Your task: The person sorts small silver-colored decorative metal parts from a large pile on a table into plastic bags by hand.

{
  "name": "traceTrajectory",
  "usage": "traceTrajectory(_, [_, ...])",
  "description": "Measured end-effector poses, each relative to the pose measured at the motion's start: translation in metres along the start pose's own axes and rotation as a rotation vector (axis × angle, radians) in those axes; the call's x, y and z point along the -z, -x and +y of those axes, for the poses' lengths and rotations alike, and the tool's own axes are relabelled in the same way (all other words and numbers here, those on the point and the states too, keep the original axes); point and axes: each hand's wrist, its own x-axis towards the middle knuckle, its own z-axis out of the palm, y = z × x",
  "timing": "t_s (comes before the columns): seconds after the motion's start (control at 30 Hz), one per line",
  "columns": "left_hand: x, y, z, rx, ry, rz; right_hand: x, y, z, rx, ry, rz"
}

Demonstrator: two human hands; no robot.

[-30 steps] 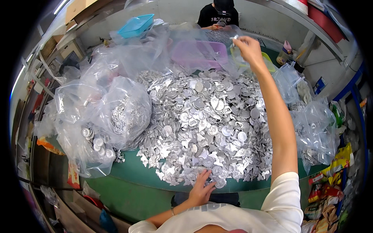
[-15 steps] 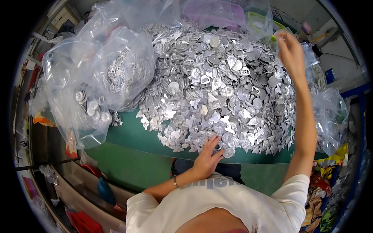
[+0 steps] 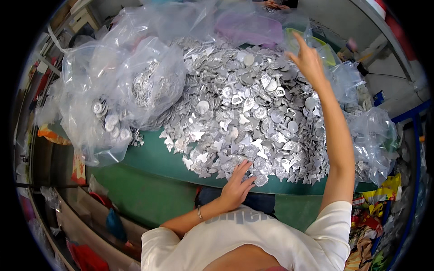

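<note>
A broad heap of small silver metal pieces (image 3: 253,108), flat discs and butterfly or star shapes among them, covers much of the green table (image 3: 153,153). At the heap's near edge my left hand (image 3: 235,189) rests with fingers stretched out, the tips touching pieces beside a round patterned disc (image 3: 261,180). My right hand (image 3: 309,63) is raised over the far right of the heap. Its index finger points outward and the thumb stands apart, with nothing visible between them. Just beyond it is a yellow-green basin (image 3: 329,53), partly hidden by clear plastic.
Large clear plastic bags (image 3: 90,135) holding silver pieces stand on the left. Behind the heap lies a purple basin (image 3: 248,28) under plastic. More clear bags (image 3: 375,135) crowd the right edge. At the far top another person's hands (image 3: 275,5) show.
My right hand has moved left and its index finger and thumb have spread. The left hand stays at the heap's near edge. The whole view has shifted slightly.
</note>
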Motion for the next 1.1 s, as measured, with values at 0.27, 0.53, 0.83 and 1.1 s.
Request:
traceTrajectory(0.27, [0.0, -0.001, 0.002, 0.0, 0.037, -0.019, 0.024, -0.026, 0.098, -0.283, 0.285, 0.256])
traceTrajectory(0.53, [0.001, -0.001, 0.0, 0.003, 0.042, 0.0, 0.032, 0.063, 0.038, -0.175, -0.074, 0.194])
traceTrajectory(0.83, [0.001, 0.003, 0.002, 0.026, 0.096, 0.045, 0.022, 0.221, -0.08, -0.38, -0.937, -0.503])
traceTrajectory(1.1, [0.029, 0.012, 0.001, 0.131, -0.159, 0.282, 0.012, 0.253, -0.088, -0.374, -0.538, -0.355])
